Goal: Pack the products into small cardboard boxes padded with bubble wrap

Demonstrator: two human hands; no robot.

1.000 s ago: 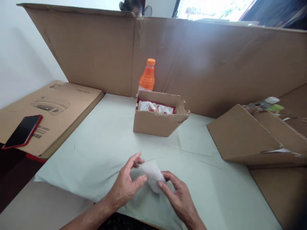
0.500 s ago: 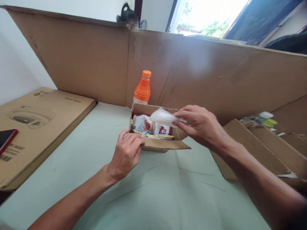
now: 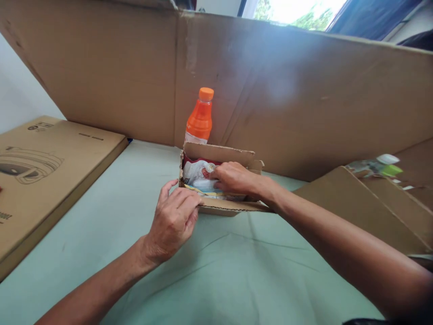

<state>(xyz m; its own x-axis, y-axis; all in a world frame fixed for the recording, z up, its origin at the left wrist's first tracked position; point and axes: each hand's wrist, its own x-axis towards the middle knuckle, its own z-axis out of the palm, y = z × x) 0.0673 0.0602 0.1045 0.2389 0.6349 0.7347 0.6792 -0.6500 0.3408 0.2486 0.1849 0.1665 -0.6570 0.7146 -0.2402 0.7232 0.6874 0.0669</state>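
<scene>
A small open cardboard box (image 3: 219, 151) sits mid-table with a printed snack packet (image 3: 206, 172) inside. My left hand (image 3: 173, 217) grips the box's front left edge, fingers curled over the rim and flap. Inside the box, my right hand (image 3: 235, 177) is closed, its fingertips on a white, filmy sheet (image 3: 197, 170) spread over the packet. Its fingertips are partly hidden by the hand itself. A yellow-edged packet (image 3: 225, 195) stands along the inside of the front wall.
An orange bottle (image 3: 199, 118) stands right behind the box. At the left lies a large flat carton (image 3: 67, 153); at the right stands an open cardboard box (image 3: 341, 203) with a clear bottle (image 3: 375, 166) in it. A tall cardboard panel (image 3: 128, 76) closes off the back.
My right hand has moved left and down into the box, bringing the white filmy sheet onto the packet. My left hand keeps its grip on the box edge. The view has tilted down slightly.
</scene>
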